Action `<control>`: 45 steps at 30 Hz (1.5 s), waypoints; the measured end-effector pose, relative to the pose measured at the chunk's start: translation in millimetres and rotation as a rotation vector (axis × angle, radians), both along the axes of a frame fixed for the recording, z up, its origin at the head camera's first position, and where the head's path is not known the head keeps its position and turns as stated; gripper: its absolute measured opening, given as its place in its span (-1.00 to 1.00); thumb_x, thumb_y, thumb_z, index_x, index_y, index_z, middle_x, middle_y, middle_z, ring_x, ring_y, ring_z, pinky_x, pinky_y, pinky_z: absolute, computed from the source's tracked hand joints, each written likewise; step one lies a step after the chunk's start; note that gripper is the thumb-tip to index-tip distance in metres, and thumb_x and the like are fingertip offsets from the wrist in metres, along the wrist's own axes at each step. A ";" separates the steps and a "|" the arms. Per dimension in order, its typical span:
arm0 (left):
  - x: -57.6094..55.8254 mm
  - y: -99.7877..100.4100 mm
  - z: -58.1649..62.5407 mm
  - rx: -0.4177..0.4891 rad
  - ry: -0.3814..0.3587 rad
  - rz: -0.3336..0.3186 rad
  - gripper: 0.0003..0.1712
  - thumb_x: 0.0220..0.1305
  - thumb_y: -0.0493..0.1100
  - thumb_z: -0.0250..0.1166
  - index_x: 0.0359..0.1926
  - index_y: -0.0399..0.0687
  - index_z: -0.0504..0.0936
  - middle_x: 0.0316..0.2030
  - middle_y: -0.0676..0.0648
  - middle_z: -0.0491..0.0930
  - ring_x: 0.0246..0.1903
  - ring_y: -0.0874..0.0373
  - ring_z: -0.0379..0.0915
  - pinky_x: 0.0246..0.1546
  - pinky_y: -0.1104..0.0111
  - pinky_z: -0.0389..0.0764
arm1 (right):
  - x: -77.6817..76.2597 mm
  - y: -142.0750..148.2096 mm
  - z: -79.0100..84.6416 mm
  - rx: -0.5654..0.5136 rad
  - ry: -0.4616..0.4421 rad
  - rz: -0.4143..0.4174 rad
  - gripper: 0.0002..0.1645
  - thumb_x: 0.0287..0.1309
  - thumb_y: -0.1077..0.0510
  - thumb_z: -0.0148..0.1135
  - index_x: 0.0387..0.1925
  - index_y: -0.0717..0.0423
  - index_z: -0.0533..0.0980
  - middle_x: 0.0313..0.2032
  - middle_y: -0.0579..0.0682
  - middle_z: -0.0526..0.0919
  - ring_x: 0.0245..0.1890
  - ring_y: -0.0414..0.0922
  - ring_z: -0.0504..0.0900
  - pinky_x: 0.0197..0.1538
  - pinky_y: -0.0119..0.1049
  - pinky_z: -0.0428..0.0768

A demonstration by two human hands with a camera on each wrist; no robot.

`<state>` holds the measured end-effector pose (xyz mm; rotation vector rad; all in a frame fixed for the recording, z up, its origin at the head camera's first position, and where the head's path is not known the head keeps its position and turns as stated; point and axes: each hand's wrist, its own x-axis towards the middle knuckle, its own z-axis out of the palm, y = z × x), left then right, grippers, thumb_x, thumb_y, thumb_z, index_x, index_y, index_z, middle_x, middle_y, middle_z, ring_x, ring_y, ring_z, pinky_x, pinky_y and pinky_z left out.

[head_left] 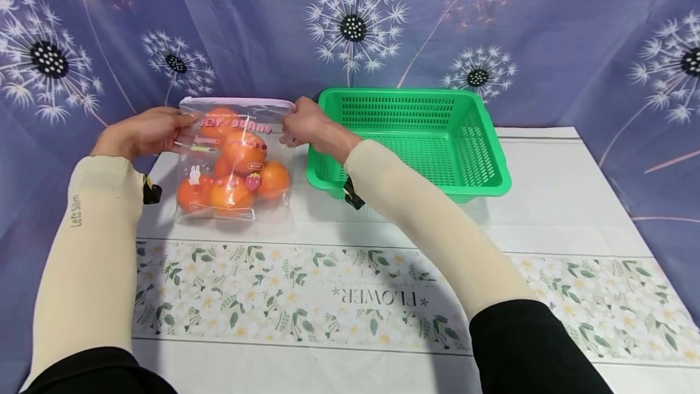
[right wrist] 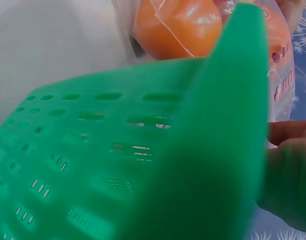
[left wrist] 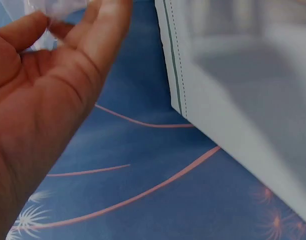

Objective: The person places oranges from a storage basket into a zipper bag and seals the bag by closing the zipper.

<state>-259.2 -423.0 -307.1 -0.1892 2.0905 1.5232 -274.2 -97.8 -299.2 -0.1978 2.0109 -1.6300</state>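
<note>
A clear zip bag [head_left: 235, 160] with pink lettering and a pale purple zip top holds several oranges [head_left: 232, 194]. It stands upright at the back left of the table. My left hand [head_left: 144, 132] pinches its left side just below the zip; clear plastic shows between thumb and fingers in the left wrist view. At the opposite upper corner, my right hand [head_left: 312, 123] grips the zip end. The right wrist view has an orange [right wrist: 178, 27] behind plastic and part of my right hand [right wrist: 290, 175] beyond the basket rim.
Right of the bag sits a green perforated basket [head_left: 494, 157], with my right forearm crossing over its near left corner. The white table [head_left: 306, 366] carries a floral strip [head_left: 246, 290]. A blue dandelion-print curtain [head_left: 262, 29] hangs behind and at the sides.
</note>
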 end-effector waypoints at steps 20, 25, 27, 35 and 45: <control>-9.4 14.7 -3.8 -0.325 0.007 -0.124 -0.08 0.71 0.20 -0.19 0.67 -0.37 -0.25 0.60 -0.43 -0.01 0.28 -0.02 0.45 0.22 0.19 0.65 | -7.8 13.0 12.2 0.436 0.411 -0.012 -0.41 0.52 0.14 0.01 0.47 0.28 0.36 0.45 0.13 0.47 0.39 -0.06 0.46 0.41 -0.31 0.43; -10.5 14.1 -4.9 -0.336 0.015 -0.159 -0.09 0.70 0.21 -0.16 0.68 -0.32 -0.22 0.60 -0.44 0.02 0.53 -0.26 0.16 0.34 0.12 0.56 | -9.5 17.0 14.0 0.406 0.367 0.009 -0.36 0.58 0.08 -0.02 0.55 0.23 0.29 0.52 0.10 0.39 0.48 -0.08 0.39 0.48 -0.33 0.36; -10.9 14.3 -4.9 -0.350 0.029 -0.169 -0.08 0.70 0.22 -0.16 0.68 -0.32 -0.22 0.60 -0.43 0.04 0.55 -0.29 0.13 0.37 0.09 0.53 | -10.1 19.1 15.7 0.405 0.351 0.026 -0.35 0.61 0.02 -0.02 0.57 0.20 0.27 0.54 0.07 0.37 0.50 -0.09 0.37 0.49 -0.33 0.35; -8.7 24.0 3.8 -0.433 0.115 -0.197 -0.01 0.66 0.31 -0.15 0.69 -0.30 -0.20 0.62 -0.47 -0.06 0.56 -0.44 0.01 0.48 -0.27 0.21 | -8.7 34.5 18.6 0.452 0.472 0.114 -0.33 0.62 -0.14 0.00 0.51 0.17 0.35 0.37 0.07 0.55 0.31 -0.07 0.53 0.37 -0.29 0.49; 20.0 45.4 31.9 -0.627 0.361 -0.147 -0.05 0.59 0.40 -0.15 0.67 -0.15 0.06 0.54 -0.44 0.18 0.45 -0.44 0.17 0.25 -0.39 0.34 | 17.3 62.4 18.1 0.374 0.652 0.216 -0.64 0.59 -0.02 0.09 0.13 0.14 0.57 -0.01 0.01 0.68 -0.01 -0.11 0.64 0.10 -0.30 0.58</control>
